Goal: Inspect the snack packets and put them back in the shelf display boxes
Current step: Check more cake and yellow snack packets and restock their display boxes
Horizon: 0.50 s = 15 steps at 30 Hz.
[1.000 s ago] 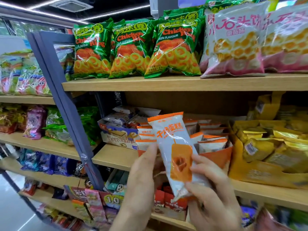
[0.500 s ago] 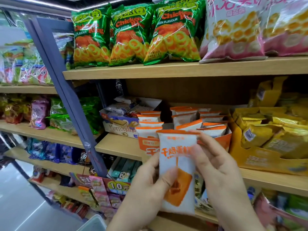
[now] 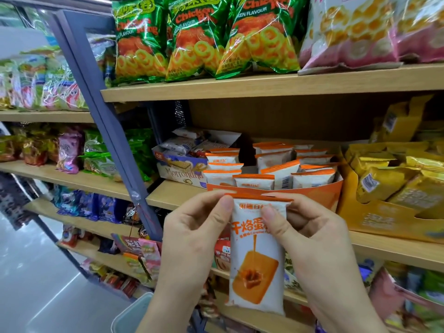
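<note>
A white snack packet [image 3: 255,258] with an orange top seam and an orange cake picture hangs upright in front of me. My left hand [image 3: 192,239] pinches its upper left corner between thumb and fingers. My right hand [image 3: 310,239] pinches the upper right part, thumb across the front. Just behind stands the orange display box [image 3: 312,193] on the middle shelf, filled with several matching white-and-orange packets [image 3: 278,174].
A white-and-blue wafer box [image 3: 180,171] sits left of the orange box, a yellow box [image 3: 374,217] of gold packets to the right. Green chicken-ring bags [image 3: 199,37] and pink bags [image 3: 355,30] line the upper shelf. A blue-grey slanted post [image 3: 105,121] borders the left. A pale bin corner [image 3: 134,313] is below.
The packet was turned upright and lowered in front of the orange box. Both hands shifted up to pinch its top corners instead of holding its middle and lower part.
</note>
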### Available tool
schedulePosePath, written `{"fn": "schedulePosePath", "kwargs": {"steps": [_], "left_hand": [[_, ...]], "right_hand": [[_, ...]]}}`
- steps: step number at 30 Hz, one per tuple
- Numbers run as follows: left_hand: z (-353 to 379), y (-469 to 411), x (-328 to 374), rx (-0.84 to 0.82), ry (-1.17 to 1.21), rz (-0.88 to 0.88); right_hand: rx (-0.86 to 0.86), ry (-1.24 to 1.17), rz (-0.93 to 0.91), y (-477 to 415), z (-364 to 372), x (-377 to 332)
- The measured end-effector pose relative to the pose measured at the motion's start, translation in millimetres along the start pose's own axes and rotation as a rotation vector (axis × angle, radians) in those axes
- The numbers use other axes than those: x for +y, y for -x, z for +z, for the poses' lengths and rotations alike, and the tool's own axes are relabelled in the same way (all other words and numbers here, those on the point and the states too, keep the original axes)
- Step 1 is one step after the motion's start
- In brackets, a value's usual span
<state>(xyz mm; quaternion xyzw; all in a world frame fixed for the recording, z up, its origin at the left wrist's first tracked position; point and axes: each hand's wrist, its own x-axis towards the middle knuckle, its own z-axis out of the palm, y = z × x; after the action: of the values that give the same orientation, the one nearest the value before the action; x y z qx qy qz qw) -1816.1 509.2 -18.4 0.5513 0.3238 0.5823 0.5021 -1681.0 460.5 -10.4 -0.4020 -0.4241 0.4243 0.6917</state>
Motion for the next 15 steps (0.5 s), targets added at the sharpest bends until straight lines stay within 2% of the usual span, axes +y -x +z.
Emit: {"fn": "schedulePosePath", "kwargs": {"steps": [6, 11, 15], "left_hand": [[-1.4, -0.3, 2.7, -0.011, -0.016, 0.028], [1.5, 5.7, 1.2, 0.056, -0.059, 0.129], [0.2, 12.7, -4.4, 0.034, -0.016, 0.076]], "right_hand": [[-0.027, 0.074, -0.025, 0.8, -2.1, 0.4], [-0.098, 0.054, 0.015, 1.5, -0.6, -1.7], [-0.098, 0.062, 0.042, 2.8, -2.9, 4.1]]}}
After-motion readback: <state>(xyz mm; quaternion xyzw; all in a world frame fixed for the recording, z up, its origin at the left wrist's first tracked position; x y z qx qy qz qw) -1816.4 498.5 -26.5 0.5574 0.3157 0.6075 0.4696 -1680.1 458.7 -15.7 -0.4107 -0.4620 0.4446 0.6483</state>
